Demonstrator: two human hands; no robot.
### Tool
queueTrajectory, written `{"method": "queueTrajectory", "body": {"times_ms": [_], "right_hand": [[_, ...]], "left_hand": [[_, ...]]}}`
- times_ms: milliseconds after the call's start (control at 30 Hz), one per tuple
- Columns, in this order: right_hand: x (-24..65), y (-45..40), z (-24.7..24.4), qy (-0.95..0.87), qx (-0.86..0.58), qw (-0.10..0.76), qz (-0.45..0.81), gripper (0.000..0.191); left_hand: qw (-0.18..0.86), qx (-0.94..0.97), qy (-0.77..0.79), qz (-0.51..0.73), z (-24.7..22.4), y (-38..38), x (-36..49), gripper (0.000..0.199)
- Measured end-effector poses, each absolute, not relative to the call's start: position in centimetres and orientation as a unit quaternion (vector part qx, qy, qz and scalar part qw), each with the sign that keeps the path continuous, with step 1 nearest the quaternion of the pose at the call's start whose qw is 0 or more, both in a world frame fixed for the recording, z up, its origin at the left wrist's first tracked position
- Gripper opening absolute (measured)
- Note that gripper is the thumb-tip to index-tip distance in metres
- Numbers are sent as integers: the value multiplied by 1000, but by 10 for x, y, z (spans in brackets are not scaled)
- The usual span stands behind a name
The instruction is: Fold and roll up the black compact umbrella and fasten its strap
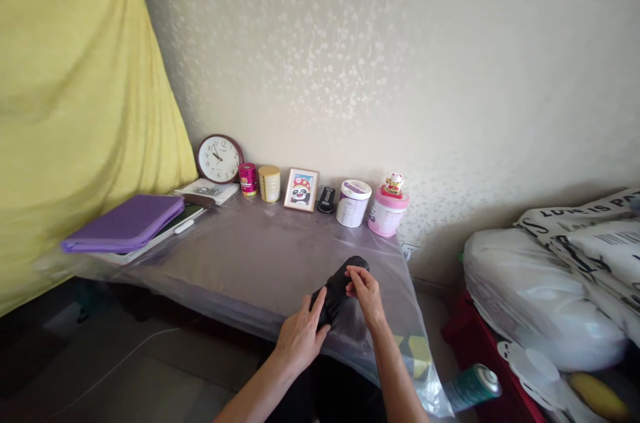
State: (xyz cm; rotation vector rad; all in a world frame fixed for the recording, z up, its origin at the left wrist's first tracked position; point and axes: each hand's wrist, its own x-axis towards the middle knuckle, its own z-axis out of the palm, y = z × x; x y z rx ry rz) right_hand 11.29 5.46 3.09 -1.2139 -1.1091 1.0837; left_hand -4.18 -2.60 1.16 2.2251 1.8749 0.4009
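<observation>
A black folded umbrella (341, 290) lies aslant near the front edge of the table (240, 250), its far end pointing up and to the right. My left hand (303, 335) is wrapped over its near end, with the thumb and fingers around the dark fabric. At the umbrella's right side, toward the far end, my right hand (367, 293) is closed in a pinch against it. What exactly lies between those fingertips is too small to make out.
Along the wall stand a clock (220, 158), a pink tin (247, 179), a yellow canister (269, 184), a panda picture (301, 190), a black device (327, 200) and two tubs (353, 204). A purple folder (127, 223) lies left; a spray can (475, 386) stands right.
</observation>
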Motion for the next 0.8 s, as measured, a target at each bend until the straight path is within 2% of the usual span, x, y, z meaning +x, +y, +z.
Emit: {"method": "queueTrajectory", "body": {"times_ms": [167, 367, 467, 800], "right_hand": [[109, 48, 29, -541, -508, 513, 431, 37], [98, 53, 24, -657, -520, 441, 321, 32], [98, 55, 22, -671, -534, 413, 308, 33], [88, 57, 15, -612, -539, 456, 357, 26]], "left_hand": [[92, 755, 634, 140, 10, -28, -41, 66], [91, 757, 629, 151, 7, -28, -42, 66], [97, 761, 623, 152, 4, -26, -43, 66], [148, 776, 596, 147, 0, -22, -50, 72]]}}
